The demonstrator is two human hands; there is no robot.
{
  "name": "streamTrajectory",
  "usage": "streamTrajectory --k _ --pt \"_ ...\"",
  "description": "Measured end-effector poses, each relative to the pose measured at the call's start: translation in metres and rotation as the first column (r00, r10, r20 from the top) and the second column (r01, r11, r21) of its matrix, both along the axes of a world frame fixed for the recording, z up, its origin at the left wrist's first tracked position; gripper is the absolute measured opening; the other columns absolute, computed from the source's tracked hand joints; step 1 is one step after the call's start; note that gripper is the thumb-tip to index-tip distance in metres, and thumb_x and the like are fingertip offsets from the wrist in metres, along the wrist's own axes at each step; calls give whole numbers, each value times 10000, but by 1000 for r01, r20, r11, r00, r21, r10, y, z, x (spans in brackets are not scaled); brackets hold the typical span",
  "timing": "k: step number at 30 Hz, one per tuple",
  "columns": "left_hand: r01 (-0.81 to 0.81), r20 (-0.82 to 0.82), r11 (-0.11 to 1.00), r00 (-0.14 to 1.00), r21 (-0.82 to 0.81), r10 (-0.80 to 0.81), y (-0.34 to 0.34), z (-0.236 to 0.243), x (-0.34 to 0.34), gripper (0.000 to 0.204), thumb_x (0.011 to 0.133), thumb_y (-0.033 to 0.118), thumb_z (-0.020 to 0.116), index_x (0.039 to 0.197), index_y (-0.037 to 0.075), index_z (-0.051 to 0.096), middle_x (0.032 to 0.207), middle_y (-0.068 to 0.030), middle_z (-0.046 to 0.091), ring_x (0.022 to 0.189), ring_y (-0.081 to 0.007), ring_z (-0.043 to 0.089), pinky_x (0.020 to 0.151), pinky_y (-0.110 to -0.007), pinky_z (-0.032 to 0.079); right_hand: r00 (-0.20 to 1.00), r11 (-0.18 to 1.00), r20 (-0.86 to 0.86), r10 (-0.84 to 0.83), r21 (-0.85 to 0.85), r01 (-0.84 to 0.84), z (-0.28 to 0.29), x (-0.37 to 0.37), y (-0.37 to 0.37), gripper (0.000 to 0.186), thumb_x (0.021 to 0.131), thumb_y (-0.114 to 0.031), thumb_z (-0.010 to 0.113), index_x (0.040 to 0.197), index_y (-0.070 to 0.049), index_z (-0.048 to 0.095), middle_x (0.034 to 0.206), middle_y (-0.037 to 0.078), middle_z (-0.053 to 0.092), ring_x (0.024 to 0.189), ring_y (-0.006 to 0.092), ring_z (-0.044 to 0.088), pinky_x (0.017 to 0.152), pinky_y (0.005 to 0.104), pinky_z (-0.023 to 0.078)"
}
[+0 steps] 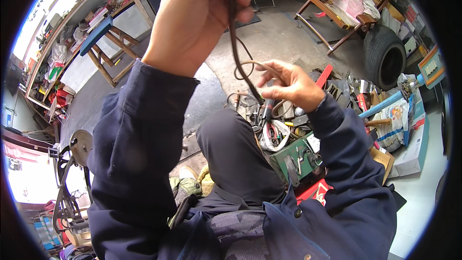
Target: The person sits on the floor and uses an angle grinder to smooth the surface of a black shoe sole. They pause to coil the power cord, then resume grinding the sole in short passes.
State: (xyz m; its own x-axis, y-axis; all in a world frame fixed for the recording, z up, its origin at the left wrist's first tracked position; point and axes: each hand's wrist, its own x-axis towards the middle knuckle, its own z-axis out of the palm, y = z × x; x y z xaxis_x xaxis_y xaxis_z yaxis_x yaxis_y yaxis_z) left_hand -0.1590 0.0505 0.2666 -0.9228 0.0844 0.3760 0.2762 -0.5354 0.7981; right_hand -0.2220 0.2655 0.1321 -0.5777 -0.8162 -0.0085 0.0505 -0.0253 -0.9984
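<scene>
Raised at the top middle, my left hand [199, 17] is closed around a black cable [235, 43] that hangs down toward my right hand. Lower and to the right, my right hand [293, 85] has its thumb and fingers bent round the cable's thinner, looped part [274, 71]. Just below those fingers is a dark, rod-shaped piece with a reddish part [268, 110]; whether it joins the cable I cannot tell. Beneath it, a white plastic bag [276, 142] holds small parts with red and black bits. My knee [231, 139] is beside the bag.
A green metal toolbox [294, 156] stands by my right knee, amid heaped tools and parts. Farther right are a tyre [385, 58] and a wooden folding chair [344, 5]. To the left stand a blue-topped stool [102, 33] and a machine with a round wheel [81, 147].
</scene>
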Motion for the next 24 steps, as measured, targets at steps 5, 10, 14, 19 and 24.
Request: streamTrajectory --k 5,10,14,19,24 --pt "-91 -21 996 996 7 91 8 0 -3 157 1070 123 504 1203 63 562 972 -62 655 848 -192 639 778 -365 543 979 985 127 161 -91 -150 -39 25 -7 475 911 49 653 1375 0 560 1249 41 639 1019 76 612 905 240 504" --pt "-211 -21 975 977 63 213 -5 0 -6 125 1051 96 508 1128 34 584 980 -82 664 869 -211 674 838 -399 584 992 995 123 33 87 -44 -61 44 -6 636 878 -156 837 1410 9 528 940 -17 614 739 20 488 678 185 409" --pt "-200 -34 966 977 166 209 13 -12 -4 104 1038 72 507 1099 34 581 1001 -96 657 915 -234 673 887 -450 579 958 971 -252 -135 160 179 -60 47 -19 657 883 -147 839 1445 -24 523 885 -72 541 726 19 436 675 186 404" --pt "-107 -119 982 985 155 126 -1 -23 -13 111 1032 69 511 1129 49 560 1047 -97 649 1003 -255 659 957 -489 553 928 990 -356 -110 42 134 -63 50 -32 172 1002 -132 687 1103 -9 754 895 27 734 846 93 638 769 267 507" --pt "-265 24 945 961 -192 275 -69 -53 -28 367 1081 250 458 1314 8 603 1262 -166 682 1229 -311 634 1099 -476 473 888 929 -274 -370 -118 351 -54 37 2 180 1026 -140 651 1009 10 749 843 6 709 730 67 581 662 239 468"
